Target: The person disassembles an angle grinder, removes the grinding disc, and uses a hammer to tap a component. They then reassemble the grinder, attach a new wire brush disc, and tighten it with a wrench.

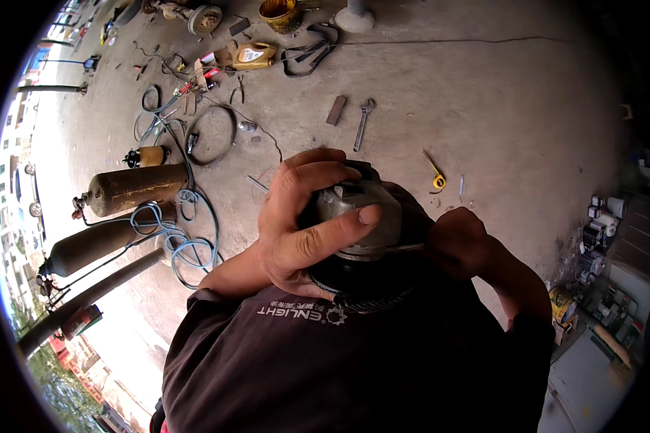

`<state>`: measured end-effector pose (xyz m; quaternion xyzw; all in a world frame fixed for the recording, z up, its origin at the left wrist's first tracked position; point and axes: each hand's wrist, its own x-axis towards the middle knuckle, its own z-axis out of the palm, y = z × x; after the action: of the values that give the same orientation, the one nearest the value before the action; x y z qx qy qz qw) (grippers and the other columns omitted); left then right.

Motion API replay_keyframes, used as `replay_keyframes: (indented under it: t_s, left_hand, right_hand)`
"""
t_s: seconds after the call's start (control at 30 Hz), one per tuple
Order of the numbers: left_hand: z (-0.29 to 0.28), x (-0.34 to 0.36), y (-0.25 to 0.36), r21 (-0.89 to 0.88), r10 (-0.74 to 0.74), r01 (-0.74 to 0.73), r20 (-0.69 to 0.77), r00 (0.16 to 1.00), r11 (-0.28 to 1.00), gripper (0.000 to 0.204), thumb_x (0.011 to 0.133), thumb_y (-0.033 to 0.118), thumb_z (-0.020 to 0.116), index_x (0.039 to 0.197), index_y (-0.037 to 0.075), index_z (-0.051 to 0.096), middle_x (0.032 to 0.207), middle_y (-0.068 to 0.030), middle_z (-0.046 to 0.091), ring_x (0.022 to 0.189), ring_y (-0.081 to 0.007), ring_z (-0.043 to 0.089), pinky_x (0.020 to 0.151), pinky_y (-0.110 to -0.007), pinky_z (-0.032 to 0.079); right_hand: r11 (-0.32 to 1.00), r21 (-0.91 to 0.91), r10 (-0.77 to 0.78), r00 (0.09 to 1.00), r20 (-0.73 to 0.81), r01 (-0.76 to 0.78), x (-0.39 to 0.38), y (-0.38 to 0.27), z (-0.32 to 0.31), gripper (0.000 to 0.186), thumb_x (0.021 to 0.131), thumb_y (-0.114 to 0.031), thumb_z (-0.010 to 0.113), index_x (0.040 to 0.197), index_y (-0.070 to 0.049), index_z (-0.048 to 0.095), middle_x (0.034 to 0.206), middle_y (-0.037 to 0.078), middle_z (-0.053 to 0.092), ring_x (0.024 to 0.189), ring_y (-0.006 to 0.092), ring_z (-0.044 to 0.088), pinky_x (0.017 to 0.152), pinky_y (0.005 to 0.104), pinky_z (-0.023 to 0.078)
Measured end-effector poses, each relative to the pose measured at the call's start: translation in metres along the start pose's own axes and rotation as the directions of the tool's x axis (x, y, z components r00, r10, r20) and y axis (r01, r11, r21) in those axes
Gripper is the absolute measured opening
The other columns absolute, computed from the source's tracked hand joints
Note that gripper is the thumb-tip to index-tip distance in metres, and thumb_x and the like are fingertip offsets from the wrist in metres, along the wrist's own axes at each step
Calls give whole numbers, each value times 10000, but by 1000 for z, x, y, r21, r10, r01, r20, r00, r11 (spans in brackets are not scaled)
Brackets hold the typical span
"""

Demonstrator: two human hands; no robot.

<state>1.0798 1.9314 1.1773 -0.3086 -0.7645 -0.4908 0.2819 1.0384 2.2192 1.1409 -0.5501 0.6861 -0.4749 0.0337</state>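
Close against my chest is what looks like an angle grinder [387, 213], its grey metal head up and a dark round part beneath. My left hand [285, 216] wraps round the head from the left, thumb across the front and fingers over the far side. On the other side, my right hand [458, 242] is closed in shadow beside the tool. A thin, light metal piece [409, 247] runs from its fingers toward the base of the head; its kind is not clear. The grinder's underside is hidden.
Beyond my hands on the concrete floor lie an adjustable wrench [363, 124], a brown block [336, 110] and a yellow tape measure [438, 180]. Gas cylinders [133, 189] and blue hoses [215, 224] lie at left. A yellow bucket [279, 18] stands far off.
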Motion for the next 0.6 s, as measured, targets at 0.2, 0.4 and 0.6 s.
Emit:
replay_keyframes:
  t_s: [0.2, 0.4, 0.6]
  left_hand:
    - [7, 4, 6, 15, -40, 39, 18, 999, 999, 643, 731, 537, 822, 1171, 73, 758, 1055, -203, 625, 927, -382, 658, 796, -464, 552]
    - [12, 6, 15, 44, -123, 120, 57, 991, 992, 590, 699, 492, 836, 1136, 105, 757, 1050, -184, 609, 925, -381, 658, 742, -445, 566]
    - [26, 22, 24, 62, -150, 149, 17, 989, 987, 622, 661, 391, 882, 1149, 34, 732, 1014, -180, 627, 891, -336, 646, 738, -413, 534]
  right_hand:
    - [997, 77, 23, 1000, 21, -24, -23, 17, 15, 171, 802, -6, 766, 952, 14, 689, 702, 99, 620, 509, 258, 594, 443, 377, 441]
    - [988, 108, 97, 989, 114, -110, -39, 21, 16, 181, 818, -55, 768, 972, -6, 687, 738, 97, 621, 595, 260, 617, 508, 378, 456]
    - [876, 393, 203, 953, 224, -279, -20, 27, 15, 227, 913, -141, 727, 1110, -38, 680, 970, 72, 673, 883, 185, 650, 757, 346, 510]
